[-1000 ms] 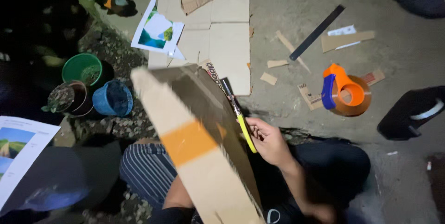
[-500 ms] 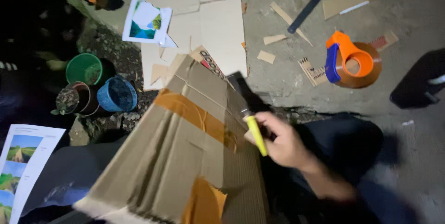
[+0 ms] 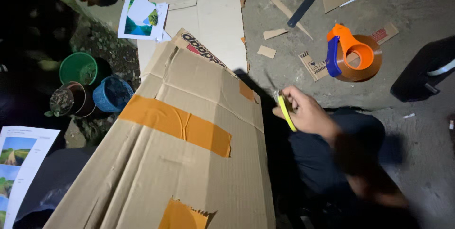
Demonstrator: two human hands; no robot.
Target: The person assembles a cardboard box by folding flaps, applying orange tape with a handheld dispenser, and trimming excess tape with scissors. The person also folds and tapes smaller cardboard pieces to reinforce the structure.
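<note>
Where cardboard sheet [image 3: 189,162] spreads, right hand [image 3: 308,113], grip closed around yellow cutter [image 3: 286,110], tape dispenser [image 3: 353,53] beyond.

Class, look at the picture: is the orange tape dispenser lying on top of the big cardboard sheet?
No, the orange tape dispenser sits on the concrete floor, apart from the big cardboard sheet.

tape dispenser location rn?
Head view, upper right: the orange and blue tape dispenser lies on the concrete floor among cardboard scraps, beyond the right hand holding the yellow utility knife.
</note>
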